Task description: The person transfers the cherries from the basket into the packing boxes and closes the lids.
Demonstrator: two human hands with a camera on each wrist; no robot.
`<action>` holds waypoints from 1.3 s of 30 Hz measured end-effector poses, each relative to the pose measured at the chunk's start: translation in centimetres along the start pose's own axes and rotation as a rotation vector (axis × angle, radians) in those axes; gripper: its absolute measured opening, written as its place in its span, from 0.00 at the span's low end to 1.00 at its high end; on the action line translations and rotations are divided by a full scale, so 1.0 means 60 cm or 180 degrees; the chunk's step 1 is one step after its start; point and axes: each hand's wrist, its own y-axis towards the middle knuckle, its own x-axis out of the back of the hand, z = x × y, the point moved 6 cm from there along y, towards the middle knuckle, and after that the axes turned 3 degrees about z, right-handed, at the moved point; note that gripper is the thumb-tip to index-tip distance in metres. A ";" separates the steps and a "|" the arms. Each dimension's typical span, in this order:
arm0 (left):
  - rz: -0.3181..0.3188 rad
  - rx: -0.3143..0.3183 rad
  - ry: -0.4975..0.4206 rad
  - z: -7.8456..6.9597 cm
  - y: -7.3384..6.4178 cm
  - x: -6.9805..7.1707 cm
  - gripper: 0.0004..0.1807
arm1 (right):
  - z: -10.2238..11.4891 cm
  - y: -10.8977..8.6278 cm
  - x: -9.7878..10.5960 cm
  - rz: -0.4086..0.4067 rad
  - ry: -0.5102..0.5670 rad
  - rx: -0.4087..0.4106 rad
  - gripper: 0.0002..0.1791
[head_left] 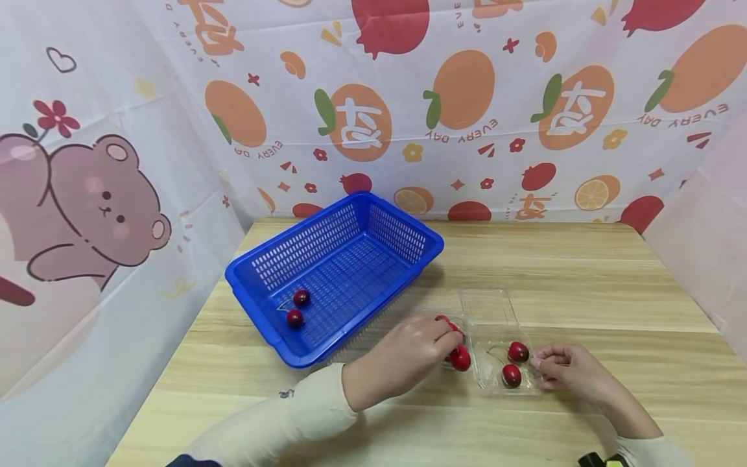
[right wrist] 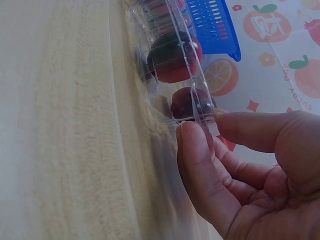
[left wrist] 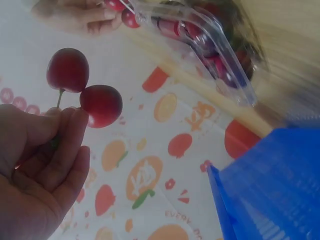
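Observation:
My left hand (head_left: 403, 353) pinches a pair of red cherries (left wrist: 101, 105) by their stems, thumb against fingertips, as the left wrist view shows. It hovers over the left part of the clear plastic packaging, where a red cherry (head_left: 460, 358) shows beside the fingers; its fingers partly hide what lies below. Two stemmed cherries (head_left: 511, 375) sit in the right-hand clear plastic box (head_left: 487, 383). My right hand (head_left: 574, 373) holds the near right edge of that box between thumb and finger, seen closely at the box rim (right wrist: 200, 107) in the right wrist view.
A blue slotted basket (head_left: 432, 243) stands at the left back of the wooden table (head_left: 613, 292), with two cherries (head_left: 295, 318) in its near left corner. Behind the table hangs a fruit-printed cloth (head_left: 403, 168). Clear plastic (head_left: 487, 308) extends behind the right box.

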 end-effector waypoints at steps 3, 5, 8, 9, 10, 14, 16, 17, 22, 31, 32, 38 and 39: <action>0.0144 -0.0086 0.0164 -0.010 0.007 -0.013 0.06 | 0.000 -0.001 0.000 -0.0001 -0.0001 0.0008 0.19; 0.0251 -0.0147 0.0254 -0.015 0.012 -0.023 0.05 | 0.001 -0.001 -0.001 0.0011 0.0004 0.0024 0.19; 0.0357 -0.0240 0.0383 -0.023 0.019 -0.039 0.06 | 0.001 -0.002 -0.002 -0.0001 0.0033 -0.0004 0.19; 0.0378 -0.0266 0.0412 -0.025 0.022 -0.043 0.07 | 0.001 -0.002 -0.002 0.0003 0.0036 -0.0010 0.19; 0.0400 -0.0295 0.0436 -0.028 0.025 -0.048 0.07 | 0.001 -0.002 -0.002 0.0000 0.0042 -0.0019 0.19; 0.0475 -0.0384 0.0520 -0.036 0.041 -0.066 0.08 | 0.001 -0.002 -0.002 0.0001 0.0055 -0.0049 0.20; 0.0567 -0.0456 0.0551 -0.040 0.049 -0.076 0.08 | 0.001 -0.002 -0.002 -0.0006 0.0061 -0.0064 0.20; 0.0620 -0.0492 0.0592 -0.042 0.053 -0.082 0.09 | 0.000 -0.002 -0.002 -0.0010 0.0065 -0.0074 0.20; 0.0860 -0.0569 0.0677 -0.048 0.069 -0.106 0.10 | -0.001 -0.002 -0.001 -0.0003 0.0079 -0.0093 0.20; 0.1199 -0.0612 0.0663 -0.054 0.084 -0.139 0.08 | -0.001 -0.001 -0.002 0.0016 0.0095 -0.0057 0.20; 0.1263 -0.0626 0.0663 -0.055 0.085 -0.143 0.08 | -0.001 -0.001 -0.002 0.0021 0.0101 -0.0049 0.20; 0.1595 -0.0727 0.0659 -0.058 0.088 -0.169 0.07 | 0.000 0.000 -0.002 0.0039 0.0118 -0.0019 0.20; 0.1626 -0.0734 0.0648 -0.058 0.088 -0.173 0.07 | 0.000 0.000 -0.002 0.0040 0.0121 -0.0017 0.20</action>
